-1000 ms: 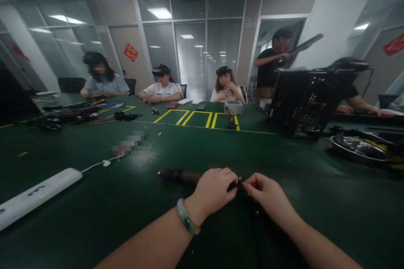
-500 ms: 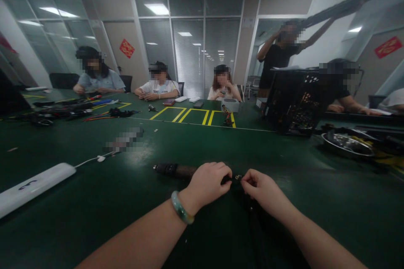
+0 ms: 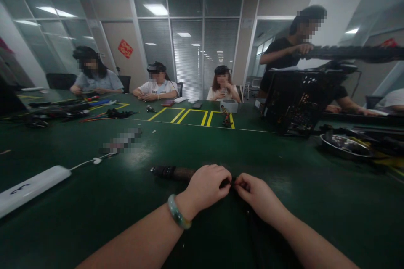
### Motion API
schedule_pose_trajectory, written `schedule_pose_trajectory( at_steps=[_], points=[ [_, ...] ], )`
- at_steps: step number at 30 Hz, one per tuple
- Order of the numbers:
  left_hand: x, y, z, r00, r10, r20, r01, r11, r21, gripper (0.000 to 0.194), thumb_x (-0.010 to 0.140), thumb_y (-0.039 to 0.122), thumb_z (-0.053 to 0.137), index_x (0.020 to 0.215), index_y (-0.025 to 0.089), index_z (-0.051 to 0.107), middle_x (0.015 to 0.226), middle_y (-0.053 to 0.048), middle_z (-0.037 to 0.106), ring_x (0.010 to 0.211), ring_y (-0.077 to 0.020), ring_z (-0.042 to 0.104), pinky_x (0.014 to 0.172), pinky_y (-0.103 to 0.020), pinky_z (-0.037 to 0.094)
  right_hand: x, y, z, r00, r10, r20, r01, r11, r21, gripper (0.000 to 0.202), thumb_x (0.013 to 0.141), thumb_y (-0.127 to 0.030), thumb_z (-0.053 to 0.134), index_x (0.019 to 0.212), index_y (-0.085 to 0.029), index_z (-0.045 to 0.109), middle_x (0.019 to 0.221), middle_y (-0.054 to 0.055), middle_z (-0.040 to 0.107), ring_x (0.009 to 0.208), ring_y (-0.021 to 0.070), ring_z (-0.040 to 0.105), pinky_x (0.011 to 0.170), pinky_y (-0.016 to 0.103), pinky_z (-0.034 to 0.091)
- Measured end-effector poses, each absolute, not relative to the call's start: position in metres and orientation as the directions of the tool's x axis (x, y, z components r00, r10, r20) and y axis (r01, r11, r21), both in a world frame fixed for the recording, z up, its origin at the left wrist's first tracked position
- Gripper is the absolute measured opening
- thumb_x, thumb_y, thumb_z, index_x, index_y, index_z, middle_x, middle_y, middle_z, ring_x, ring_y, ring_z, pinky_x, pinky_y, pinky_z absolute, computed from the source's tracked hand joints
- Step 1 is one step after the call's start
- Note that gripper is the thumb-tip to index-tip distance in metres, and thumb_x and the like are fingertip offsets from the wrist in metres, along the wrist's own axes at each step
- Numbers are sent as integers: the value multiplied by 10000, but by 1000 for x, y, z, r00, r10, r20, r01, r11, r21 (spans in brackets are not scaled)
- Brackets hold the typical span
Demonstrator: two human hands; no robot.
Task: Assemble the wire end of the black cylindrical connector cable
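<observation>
On the green table, a dark cylindrical tool (image 3: pixel 181 173) lies with its metal tip to the left. My left hand (image 3: pixel 210 185), below a green bangle (image 3: pixel 179 212), is curled round its right end; part of the tool is hidden under the palm. My right hand (image 3: pixel 257 191) is pinched close against the left fingertips on something small and dark that I cannot make out. A dim black strip or cable (image 3: pixel 251 222) runs down toward me under the right wrist.
A white power strip (image 3: pixel 34 189) lies at the left. A black computer case (image 3: pixel 287 103) and a metal bowl (image 3: pixel 344 145) stand at the right. Dark cables (image 3: pixel 59 113) lie at the far left. Several people sit across the table; one stands behind the case.
My right hand has moved left, closing the gap to my left hand and covering the small shiny part between them. The standing person has lowered a long dark object.
</observation>
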State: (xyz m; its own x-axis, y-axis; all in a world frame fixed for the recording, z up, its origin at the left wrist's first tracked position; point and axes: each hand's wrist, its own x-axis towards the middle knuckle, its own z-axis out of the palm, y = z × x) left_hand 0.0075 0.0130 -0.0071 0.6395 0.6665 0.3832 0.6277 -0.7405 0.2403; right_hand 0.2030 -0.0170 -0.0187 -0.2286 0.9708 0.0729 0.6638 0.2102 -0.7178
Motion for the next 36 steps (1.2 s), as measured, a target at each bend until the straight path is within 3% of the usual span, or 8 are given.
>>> schedule_pose_trajectory(
  at_steps=[25, 36],
  points=[
    [7, 13, -7, 628, 689, 362, 641, -721, 263, 91, 849, 270, 650, 923, 221, 625, 942, 11, 638, 896, -178, 582, 817, -332, 439, 205, -17, -17, -211, 976, 59, 632, 182, -753, 108, 866, -273, 548, 852, -213, 636, 827, 4, 685, 746, 158, 628, 636, 237, 434],
    [10, 11, -10, 644, 658, 389, 603, -750, 271, 126, 862, 172, 600, 961, 234, 649, 984, -1, 657, 967, -184, 582, 929, -361, 410, 203, -15, -21, -194, 979, 61, 635, 172, -753, 125, 854, -276, 545, 828, -205, 644, 749, -3, 681, 679, 154, 620, 584, 228, 409]
  ],
)
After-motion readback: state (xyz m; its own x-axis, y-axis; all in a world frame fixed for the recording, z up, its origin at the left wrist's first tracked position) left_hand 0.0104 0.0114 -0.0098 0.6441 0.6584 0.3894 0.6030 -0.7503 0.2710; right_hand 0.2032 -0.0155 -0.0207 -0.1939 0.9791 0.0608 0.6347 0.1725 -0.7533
